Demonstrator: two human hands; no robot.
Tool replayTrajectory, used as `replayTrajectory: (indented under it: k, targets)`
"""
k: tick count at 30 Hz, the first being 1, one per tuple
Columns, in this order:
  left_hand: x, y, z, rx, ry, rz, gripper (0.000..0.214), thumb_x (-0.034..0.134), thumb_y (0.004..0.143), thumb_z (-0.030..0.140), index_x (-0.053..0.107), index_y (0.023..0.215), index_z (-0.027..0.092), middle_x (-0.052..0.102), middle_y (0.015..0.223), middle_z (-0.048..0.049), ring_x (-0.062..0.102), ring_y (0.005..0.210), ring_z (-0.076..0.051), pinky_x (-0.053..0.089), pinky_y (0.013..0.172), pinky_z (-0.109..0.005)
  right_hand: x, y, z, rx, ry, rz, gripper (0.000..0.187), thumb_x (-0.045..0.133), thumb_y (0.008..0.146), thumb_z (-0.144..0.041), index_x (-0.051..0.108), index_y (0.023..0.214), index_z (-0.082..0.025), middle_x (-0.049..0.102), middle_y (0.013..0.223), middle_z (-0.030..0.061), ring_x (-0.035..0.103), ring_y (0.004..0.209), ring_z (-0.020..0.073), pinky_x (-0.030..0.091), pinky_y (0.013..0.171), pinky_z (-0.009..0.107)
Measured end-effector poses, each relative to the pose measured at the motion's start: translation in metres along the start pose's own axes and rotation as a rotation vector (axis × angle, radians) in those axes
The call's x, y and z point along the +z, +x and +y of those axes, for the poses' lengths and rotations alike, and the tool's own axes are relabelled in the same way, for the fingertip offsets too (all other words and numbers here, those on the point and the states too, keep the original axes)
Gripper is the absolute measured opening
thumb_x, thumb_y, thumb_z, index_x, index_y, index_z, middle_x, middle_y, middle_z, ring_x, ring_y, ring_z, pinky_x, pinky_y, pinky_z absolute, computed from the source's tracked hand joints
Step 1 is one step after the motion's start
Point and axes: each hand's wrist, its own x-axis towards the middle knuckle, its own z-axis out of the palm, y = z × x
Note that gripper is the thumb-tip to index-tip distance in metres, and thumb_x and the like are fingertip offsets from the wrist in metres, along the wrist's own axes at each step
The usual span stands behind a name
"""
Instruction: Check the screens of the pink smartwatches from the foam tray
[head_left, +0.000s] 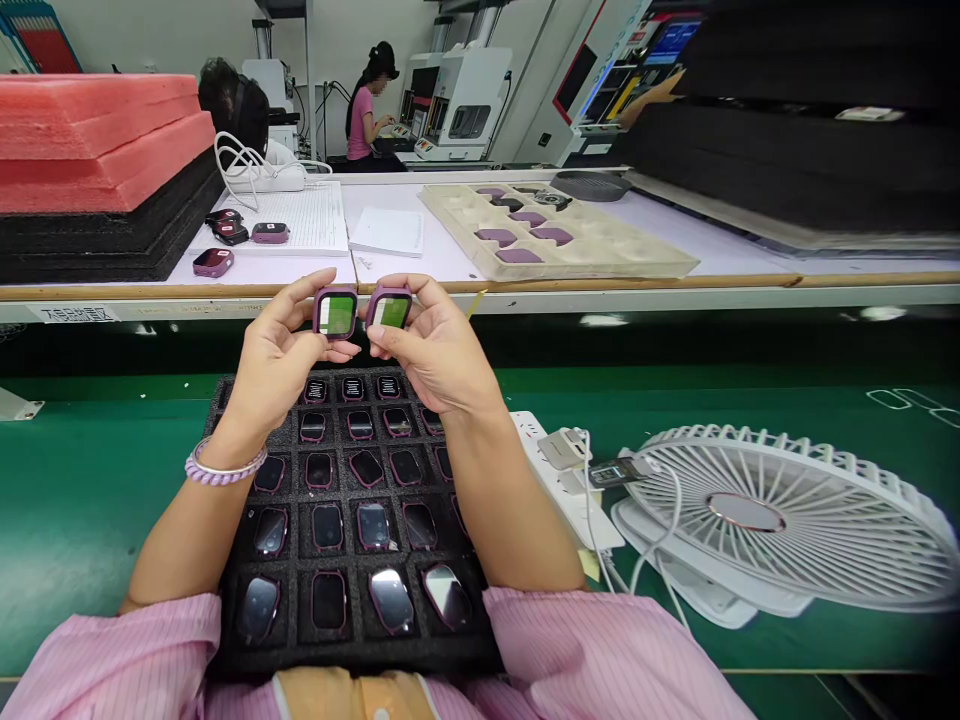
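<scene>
Left hand (281, 365) and right hand (439, 350) pinch green-filmed purple watch cases (336, 312).

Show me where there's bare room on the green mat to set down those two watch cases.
The widest free patch is the green mat left of the black foam tray. A narrower strip runs behind the white fan, before the far bench edge. Crowded: the tray itself, full of cases, and the power strip with its cables.
</scene>
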Motion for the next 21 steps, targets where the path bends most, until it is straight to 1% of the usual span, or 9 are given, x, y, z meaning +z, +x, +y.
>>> replayTrajectory:
  k: [2, 4, 6, 8, 12, 15, 19, 21]
  targets:
    - [-0.001, 0.000, -0.001, 0.000, -0.003, 0.001, 0.056, 0.068, 0.080, 0.015, 0.065, 0.134, 0.029, 0.075, 0.117, -0.0032, 0.077, 0.078, -0.016, 0.069, 0.077, -0.028, 0.001, 0.000, 0.000, -0.004, 0.001, -0.001, 0.062, 0.094, 0.073, -0.043, 0.056, 0.119, -0.028, 0.063, 0.106, 0.0039, 0.063, 0.099, 0.0233, 0.061, 0.074, 0.031]
    - [-0.001, 0.001, -0.001, 0.008, 0.002, 0.009, 0.056, 0.069, 0.080, 0.015, 0.064, 0.134, 0.029, 0.075, 0.117, -0.0031, 0.078, 0.078, -0.015, 0.069, 0.078, -0.028, 0.002, 0.000, 0.000, -0.011, 0.017, -0.006, 0.060, 0.092, 0.072, -0.037, 0.055, 0.118, -0.027, 0.064, 0.106, 0.0037, 0.063, 0.102, 0.0236, 0.061, 0.074, 0.030]
    - [0.000, 0.001, -0.002, 0.016, 0.016, 0.021, 0.057, 0.071, 0.080, 0.014, 0.062, 0.134, 0.028, 0.075, 0.118, -0.0030, 0.078, 0.078, -0.015, 0.069, 0.078, -0.027, 0.002, 0.001, 0.001, -0.020, 0.033, -0.005, 0.058, 0.091, 0.071, -0.032, 0.056, 0.117, -0.027, 0.064, 0.105, 0.0029, 0.064, 0.101, 0.0226, 0.060, 0.073, 0.029]
    - [0.001, 0.000, -0.001, 0.010, 0.033, 0.025, 0.055, 0.071, 0.081, 0.016, 0.060, 0.135, 0.027, 0.075, 0.119, -0.0030, 0.078, 0.078, -0.014, 0.069, 0.078, -0.025, 0.001, 0.002, 0.002, -0.024, 0.046, -0.002, 0.058, 0.092, 0.071, -0.032, 0.057, 0.117, -0.026, 0.065, 0.103, 0.0020, 0.064, 0.094, 0.0200, 0.058, 0.070, 0.027]
    - [0.002, -0.001, 0.004, -0.036, 0.049, 0.027, 0.042, 0.069, 0.089, 0.025, 0.059, 0.131, 0.025, 0.075, 0.112, -0.0024, 0.077, 0.072, -0.013, 0.068, 0.071, -0.023, 0.000, 0.003, 0.004, -0.004, 0.057, 0.002, 0.053, 0.093, 0.078, -0.043, 0.059, 0.114, -0.025, 0.064, 0.097, 0.0000, 0.059, 0.074, 0.0131, 0.051, 0.060, 0.023]
    - [0.003, -0.002, 0.008, -0.060, 0.041, 0.028, 0.034, 0.072, 0.092, 0.036, 0.061, 0.122, 0.024, 0.076, 0.106, -0.0021, 0.076, 0.066, -0.013, 0.066, 0.063, -0.023, 0.000, 0.003, 0.003, -0.004, 0.066, 0.006, 0.054, 0.093, 0.080, -0.055, 0.060, 0.110, -0.025, 0.063, 0.094, -0.0001, 0.058, 0.073, 0.0126, 0.048, 0.055, 0.021]
    - [0.004, -0.002, 0.010, -0.081, 0.014, 0.024, 0.034, 0.076, 0.091, 0.048, 0.061, 0.108, 0.023, 0.074, 0.094, 0.0009, 0.073, 0.056, -0.013, 0.062, 0.053, -0.021, 0.001, 0.003, 0.001, 0.003, 0.072, 0.010, 0.055, 0.091, 0.081, -0.062, 0.061, 0.105, -0.024, 0.062, 0.087, -0.0010, 0.057, 0.067, 0.0114, 0.044, 0.050, 0.019]
    - [0.004, -0.002, 0.010, -0.087, 0.005, 0.026, 0.035, 0.077, 0.091, 0.051, 0.061, 0.105, 0.023, 0.072, 0.093, 0.0017, 0.072, 0.054, -0.012, 0.061, 0.051, -0.021, 0.001, 0.003, 0.001, 0.007, 0.080, 0.023, 0.054, 0.091, 0.081, -0.063, 0.061, 0.103, -0.023, 0.060, 0.083, -0.0022, 0.056, 0.064, 0.0105, 0.043, 0.049, 0.019]
